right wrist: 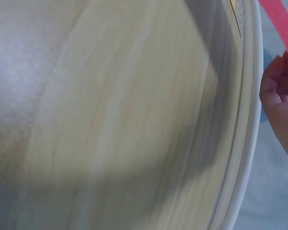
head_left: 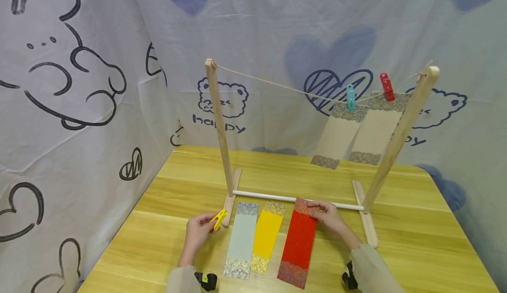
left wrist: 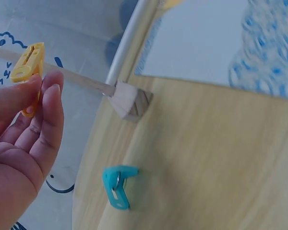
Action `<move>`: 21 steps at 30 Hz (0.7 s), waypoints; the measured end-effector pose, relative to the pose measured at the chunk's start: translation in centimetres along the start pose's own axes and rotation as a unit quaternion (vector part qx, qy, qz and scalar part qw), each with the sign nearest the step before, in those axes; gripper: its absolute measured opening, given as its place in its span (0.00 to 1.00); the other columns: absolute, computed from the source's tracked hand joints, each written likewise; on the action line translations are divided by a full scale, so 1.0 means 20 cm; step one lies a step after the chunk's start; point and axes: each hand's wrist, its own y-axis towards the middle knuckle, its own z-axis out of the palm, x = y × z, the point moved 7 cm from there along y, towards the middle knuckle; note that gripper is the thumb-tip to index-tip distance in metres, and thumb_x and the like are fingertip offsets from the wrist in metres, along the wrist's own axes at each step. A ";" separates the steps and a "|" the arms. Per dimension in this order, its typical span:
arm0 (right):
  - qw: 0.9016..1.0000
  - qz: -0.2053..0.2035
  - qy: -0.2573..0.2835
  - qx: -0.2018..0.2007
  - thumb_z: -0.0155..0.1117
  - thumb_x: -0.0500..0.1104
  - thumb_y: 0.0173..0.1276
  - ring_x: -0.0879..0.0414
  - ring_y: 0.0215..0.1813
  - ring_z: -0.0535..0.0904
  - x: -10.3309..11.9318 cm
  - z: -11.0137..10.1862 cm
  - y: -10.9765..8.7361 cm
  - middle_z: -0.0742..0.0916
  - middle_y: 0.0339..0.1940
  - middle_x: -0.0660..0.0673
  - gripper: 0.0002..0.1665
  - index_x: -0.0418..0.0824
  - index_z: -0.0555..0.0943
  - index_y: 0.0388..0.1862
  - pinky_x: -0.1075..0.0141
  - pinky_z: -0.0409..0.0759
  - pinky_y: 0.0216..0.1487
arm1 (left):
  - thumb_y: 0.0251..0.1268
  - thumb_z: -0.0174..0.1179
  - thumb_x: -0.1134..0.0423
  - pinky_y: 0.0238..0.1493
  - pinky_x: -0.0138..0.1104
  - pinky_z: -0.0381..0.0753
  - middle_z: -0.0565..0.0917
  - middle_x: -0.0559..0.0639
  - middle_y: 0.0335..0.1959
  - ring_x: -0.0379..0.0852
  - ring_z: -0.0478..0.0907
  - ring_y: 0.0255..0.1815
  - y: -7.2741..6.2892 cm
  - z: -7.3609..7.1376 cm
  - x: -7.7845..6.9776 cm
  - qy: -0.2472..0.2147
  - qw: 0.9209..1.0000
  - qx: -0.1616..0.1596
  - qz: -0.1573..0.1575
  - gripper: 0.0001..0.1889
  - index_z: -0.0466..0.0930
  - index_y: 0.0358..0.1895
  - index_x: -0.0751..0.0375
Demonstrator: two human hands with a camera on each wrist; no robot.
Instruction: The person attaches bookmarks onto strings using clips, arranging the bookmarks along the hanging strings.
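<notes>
My left hand pinches a yellow clothespin between thumb and fingers, left of the cards. In the left wrist view, a teal clothespin lies on the table below that hand. With my right hand I grip the upper right edge of a red card with patterned ends. Beside it are a yellow card and a pale blue-green card. Only part of the right hand and a strip of the red card show in the right wrist view.
A wooden frame with a left post, a right post and a white bottom bar stands behind the cards. From its string hang two beige cards, under a light blue clothespin and a red clothespin.
</notes>
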 end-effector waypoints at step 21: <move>1.000 0.020 -0.003 -0.004 0.54 0.26 0.61 0.62 0.17 0.63 0.03 0.02 -0.01 0.79 0.32 0.46 0.20 0.18 0.67 0.51 0.68 0.65 0.22 | 0.63 0.42 0.80 0.38 0.42 0.79 0.77 0.69 0.41 0.54 0.80 0.32 -0.01 0.10 -0.05 -0.202 0.975 0.077 -0.049 0.14 0.64 0.51 0.86</move>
